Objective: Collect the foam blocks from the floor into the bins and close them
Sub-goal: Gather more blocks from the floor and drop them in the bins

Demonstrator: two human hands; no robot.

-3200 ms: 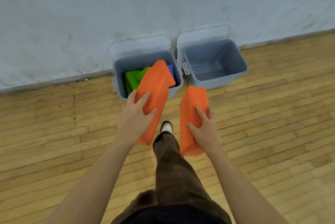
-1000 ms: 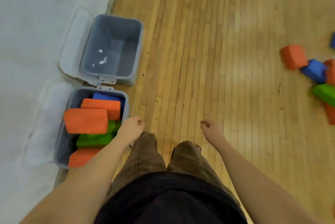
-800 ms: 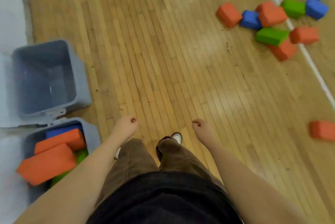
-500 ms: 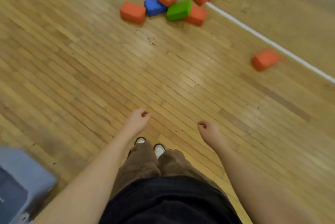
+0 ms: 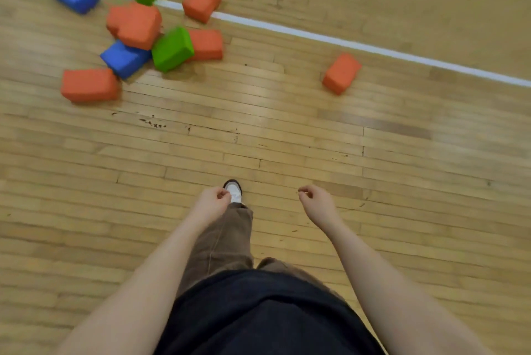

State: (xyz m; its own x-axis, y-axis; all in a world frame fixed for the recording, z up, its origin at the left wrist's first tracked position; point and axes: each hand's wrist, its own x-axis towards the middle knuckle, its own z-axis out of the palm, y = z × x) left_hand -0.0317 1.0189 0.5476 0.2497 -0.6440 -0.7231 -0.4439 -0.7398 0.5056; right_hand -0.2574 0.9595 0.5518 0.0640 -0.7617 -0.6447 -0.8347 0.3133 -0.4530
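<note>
Foam blocks (image 5: 135, 24) far ahead-left | left grip (image 5: 211, 204), right grip (image 5: 317, 205) empty

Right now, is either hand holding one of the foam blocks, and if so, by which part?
Nothing is held. The left hand and right hand hang loosely curled and empty above the wood floor; the foam blocks lie ahead, untouched.

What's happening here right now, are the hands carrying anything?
No. The person's left hand and right hand hang loosely curled, holding nothing. Ahead on the wooden plank floor, a cluster of orange, green and blue foam blocks lies near the white painted line, with one lone orange foam block off to the right. No bins are in view.
</note>
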